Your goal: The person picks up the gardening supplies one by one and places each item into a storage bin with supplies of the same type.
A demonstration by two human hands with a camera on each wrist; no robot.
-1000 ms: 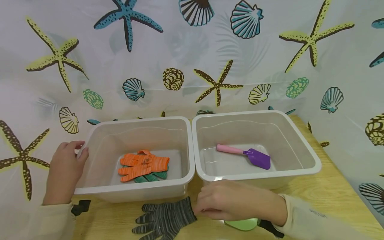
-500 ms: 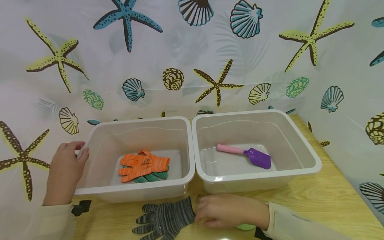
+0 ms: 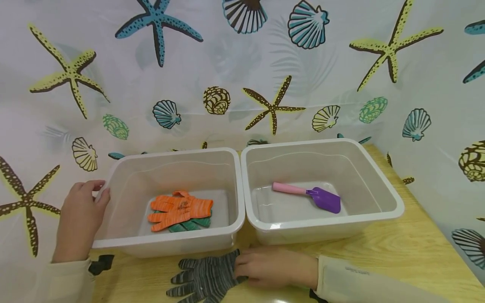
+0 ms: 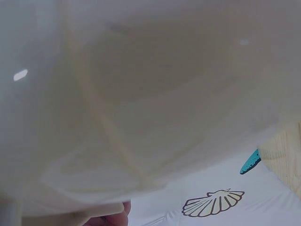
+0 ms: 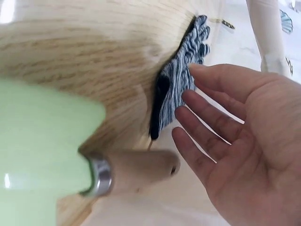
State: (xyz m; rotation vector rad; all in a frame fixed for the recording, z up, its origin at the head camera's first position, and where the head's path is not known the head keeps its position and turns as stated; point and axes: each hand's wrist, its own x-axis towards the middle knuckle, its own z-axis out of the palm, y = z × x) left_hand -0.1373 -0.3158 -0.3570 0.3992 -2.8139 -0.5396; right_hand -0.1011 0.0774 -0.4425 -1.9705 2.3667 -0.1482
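My left hand holds the left rim of the left white tub; in the left wrist view only fingertips show below the tub wall. My right hand is at the cuff of a grey-black striped knit glove lying flat on the table. In the right wrist view its fingers are spread and slightly bent, nothing between them, and the thumb is close to the glove. Below that hand lies a green-bladed hand tool with a wooden handle, mostly hidden in the head view.
An orange glove lies on a green glove inside the left tub. Beside it, the right white tub contains a purple toy shovel with a pink handle. A patterned curtain hangs behind the wooden table.
My right hand has moved left and a little down, from beside the striped glove onto its cuff end. My left hand stays at the tub rim.
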